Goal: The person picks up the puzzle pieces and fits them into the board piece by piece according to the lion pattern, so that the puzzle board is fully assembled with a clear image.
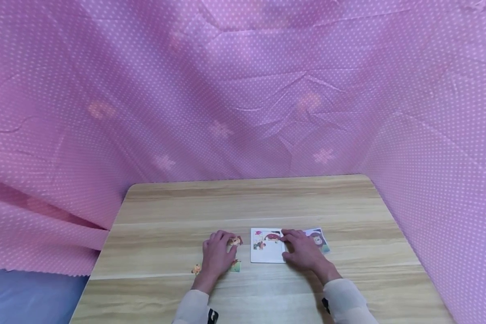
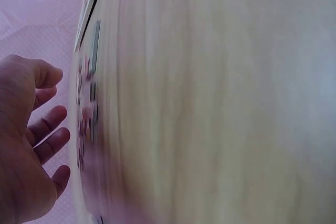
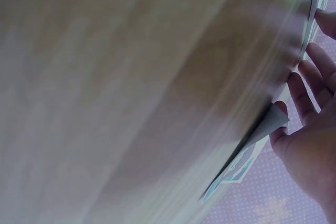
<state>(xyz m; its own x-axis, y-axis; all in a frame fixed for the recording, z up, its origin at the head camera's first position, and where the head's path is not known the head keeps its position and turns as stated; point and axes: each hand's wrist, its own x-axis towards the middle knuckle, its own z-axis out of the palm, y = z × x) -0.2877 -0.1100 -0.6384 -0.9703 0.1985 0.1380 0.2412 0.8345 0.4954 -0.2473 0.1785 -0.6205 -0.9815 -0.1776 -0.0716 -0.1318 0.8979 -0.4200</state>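
Note:
A white puzzle board [image 1: 266, 257] lies on the table, with several picture pieces in its upper part. My right hand [image 1: 303, 249] is at the board's right side, fingertips at a reddish-brown piece [image 1: 272, 236] and thumb by the edge. Its little finger touches the raised grey corner [image 3: 273, 121] of a lion picture card [image 1: 317, 239]. My left hand [image 1: 217, 254] hovers over loose puzzle pieces with its fingers loosely bent, holding nothing. One brown piece [image 1: 236, 240] lies by its fingertips, and a green piece [image 1: 236, 266] is beside its thumb.
A small yellow piece [image 1: 196, 269] lies left of my left wrist. The wooden table [image 1: 166, 207] has rounded far corners. Pink dotted cloth [image 1: 243, 90] hangs behind it and along both sides.

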